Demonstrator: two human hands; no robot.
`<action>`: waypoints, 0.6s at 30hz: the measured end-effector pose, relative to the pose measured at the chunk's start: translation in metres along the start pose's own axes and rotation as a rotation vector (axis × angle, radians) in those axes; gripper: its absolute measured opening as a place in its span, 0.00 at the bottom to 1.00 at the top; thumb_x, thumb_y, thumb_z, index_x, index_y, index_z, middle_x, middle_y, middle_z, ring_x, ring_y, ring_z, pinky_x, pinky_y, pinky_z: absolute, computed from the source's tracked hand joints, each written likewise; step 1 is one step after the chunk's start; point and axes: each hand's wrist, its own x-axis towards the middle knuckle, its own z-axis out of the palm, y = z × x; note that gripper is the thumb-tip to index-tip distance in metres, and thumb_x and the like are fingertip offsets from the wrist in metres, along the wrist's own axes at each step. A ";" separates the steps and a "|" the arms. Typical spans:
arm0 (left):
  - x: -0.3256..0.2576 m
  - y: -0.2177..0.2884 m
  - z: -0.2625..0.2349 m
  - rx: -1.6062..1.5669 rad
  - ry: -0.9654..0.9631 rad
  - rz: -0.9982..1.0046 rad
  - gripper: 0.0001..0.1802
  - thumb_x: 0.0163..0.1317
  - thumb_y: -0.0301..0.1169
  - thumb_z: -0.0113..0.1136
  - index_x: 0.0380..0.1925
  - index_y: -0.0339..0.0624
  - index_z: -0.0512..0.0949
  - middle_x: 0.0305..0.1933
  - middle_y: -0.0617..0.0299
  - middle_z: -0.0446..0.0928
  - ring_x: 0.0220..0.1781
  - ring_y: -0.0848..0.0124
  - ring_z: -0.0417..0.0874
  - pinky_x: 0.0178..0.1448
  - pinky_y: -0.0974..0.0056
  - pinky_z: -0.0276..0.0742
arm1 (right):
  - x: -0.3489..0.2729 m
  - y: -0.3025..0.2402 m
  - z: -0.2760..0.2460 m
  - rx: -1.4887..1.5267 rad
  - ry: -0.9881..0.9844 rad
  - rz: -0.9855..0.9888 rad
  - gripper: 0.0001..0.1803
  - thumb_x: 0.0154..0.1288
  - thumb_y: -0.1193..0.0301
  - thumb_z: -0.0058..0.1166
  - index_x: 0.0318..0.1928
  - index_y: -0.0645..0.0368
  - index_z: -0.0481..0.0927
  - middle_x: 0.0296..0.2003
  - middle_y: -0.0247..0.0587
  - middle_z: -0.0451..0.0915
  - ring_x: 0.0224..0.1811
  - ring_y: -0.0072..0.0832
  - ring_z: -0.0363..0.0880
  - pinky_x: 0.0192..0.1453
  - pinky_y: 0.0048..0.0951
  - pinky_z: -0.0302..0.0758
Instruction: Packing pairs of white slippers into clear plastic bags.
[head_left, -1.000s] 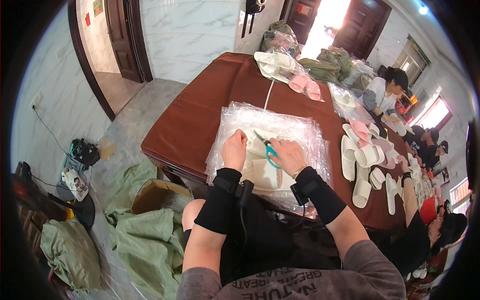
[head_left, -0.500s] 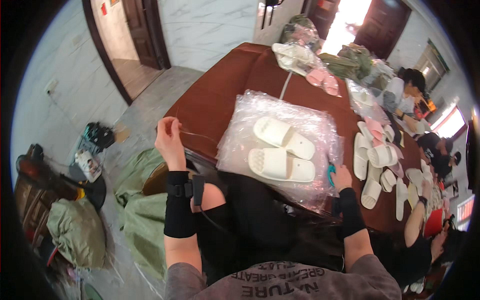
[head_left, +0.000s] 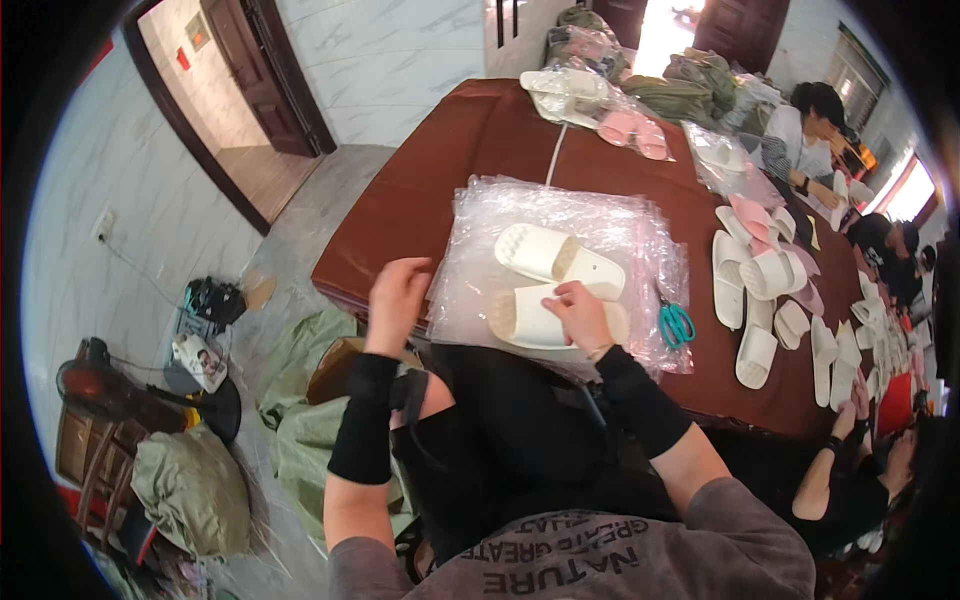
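A pair of white slippers lies on a stack of clear plastic bags (head_left: 465,270). Over the strap of the near slipper (head_left: 521,318) is my right hand (head_left: 585,318), its thumb and fingers drawn together; anything between them is too small to make out. The far slipper (head_left: 530,250) rests just beyond it. By the left edge of the bags my left hand (head_left: 398,300) is held with fingers closed, their tips partly hidden. Teal-handled scissors (head_left: 676,325) lie on the right side of the bags, apart from both hands.
On the brown-covered table (head_left: 400,210), several white and pink slippers (head_left: 757,358) lie to the right. Bagged slippers (head_left: 636,134) sit at the far edge. A co-worker (head_left: 805,140) sits at the far right. Green sacks (head_left: 190,490) and a fan (head_left: 95,380) stand on the left floor.
My right hand has let go of the scissors and moved left to the near slipper. My left hand has come right, toward the bags; the thin strand near it no longer shows.
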 end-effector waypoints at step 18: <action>0.017 -0.035 0.169 -0.034 -0.254 0.008 0.27 0.57 0.23 0.56 0.59 0.39 0.67 0.62 0.42 0.65 0.64 0.47 0.64 0.67 0.53 0.60 | -0.022 -0.029 -0.140 -0.916 -0.297 -0.462 0.13 0.60 0.72 0.47 0.46 0.52 0.74 0.29 0.50 0.77 0.33 0.43 0.80 0.39 0.43 0.74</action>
